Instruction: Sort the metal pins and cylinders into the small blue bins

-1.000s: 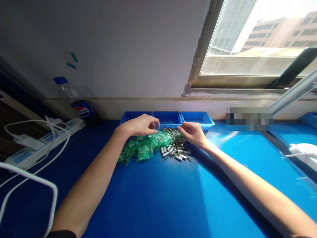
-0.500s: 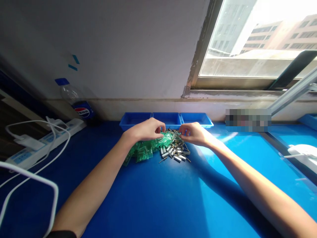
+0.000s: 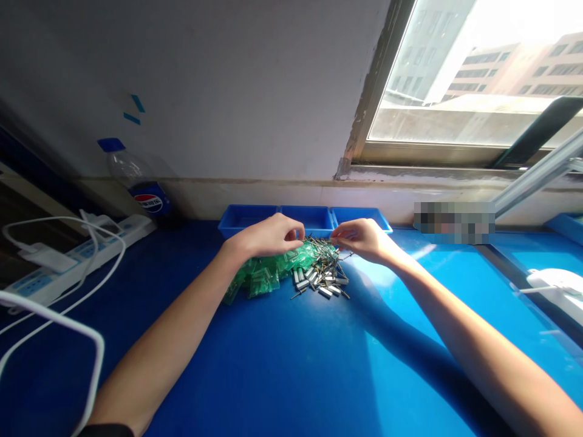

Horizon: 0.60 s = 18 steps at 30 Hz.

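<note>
My left hand [image 3: 273, 235] hovers over the green plastic bags [image 3: 264, 279], its thumb and fingers curled toward each other; what is between the fingertips, if anything, is too small to see. Opposite it, my right hand [image 3: 364, 238] is pinched above the right side of a heap of metal parts [image 3: 324, 273]. A thin dark piece shows just below its fingers, and I cannot tell whether it is held. Silver blocks and thin pins make up the heap. The small green bags lie against its left side, partly under my left hand.
Behind the heap stands a blue three-compartment tray [image 3: 250, 220] by the wall. At left are a cola bottle [image 3: 148, 197], a white power strip [image 3: 82, 258] and looping white cables [image 3: 98, 364]. A white object [image 3: 558, 291] sits at right, below a metal arm [image 3: 537, 176].
My right hand has risen slightly, and its fingers have straightened and drawn together. My left hand stays nearly in place, still curled. The view has shifted a little.
</note>
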Motion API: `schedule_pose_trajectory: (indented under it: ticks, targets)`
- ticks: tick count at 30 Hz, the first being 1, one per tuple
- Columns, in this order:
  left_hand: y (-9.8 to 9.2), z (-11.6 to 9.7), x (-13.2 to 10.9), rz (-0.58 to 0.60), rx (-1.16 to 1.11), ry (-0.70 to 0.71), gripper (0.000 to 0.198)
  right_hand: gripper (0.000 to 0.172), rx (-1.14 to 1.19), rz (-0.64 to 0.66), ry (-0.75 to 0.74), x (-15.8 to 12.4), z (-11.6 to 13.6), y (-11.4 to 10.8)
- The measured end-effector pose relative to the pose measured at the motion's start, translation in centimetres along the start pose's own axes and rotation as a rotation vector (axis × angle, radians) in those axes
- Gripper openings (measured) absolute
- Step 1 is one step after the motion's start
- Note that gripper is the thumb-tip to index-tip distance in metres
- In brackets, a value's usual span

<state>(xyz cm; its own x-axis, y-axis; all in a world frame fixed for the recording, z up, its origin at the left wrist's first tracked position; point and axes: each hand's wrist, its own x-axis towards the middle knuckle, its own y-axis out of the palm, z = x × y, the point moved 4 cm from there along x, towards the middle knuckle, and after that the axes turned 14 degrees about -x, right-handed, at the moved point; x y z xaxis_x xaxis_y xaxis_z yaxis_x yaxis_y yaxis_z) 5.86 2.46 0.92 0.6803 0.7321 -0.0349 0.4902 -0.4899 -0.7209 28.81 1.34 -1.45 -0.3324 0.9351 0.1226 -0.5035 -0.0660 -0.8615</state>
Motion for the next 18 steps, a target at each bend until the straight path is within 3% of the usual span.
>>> schedule_pose_trajectory:
  ticks: [5, 9, 18]
  targets:
    - [0.3, -1.3, 0.3, -0.091, -0.005, 0.111, 0.027, 0.024, 0.271, 0.043, 0.048, -0.1, 0.3, -0.2]
    - [0.9, -2.3, 0.4, -0.065, 0.020, 0.228, 0.027, 0.034, 0.474, 0.044, 0.054, -0.2, 0.7, -0.1]
    - [0.5, -2.2, 0.4, -0.164, 0.041, 0.270, 0.019, 0.028, 0.604, 0.125, 0.068, -0.4, 0.9, 0.3]
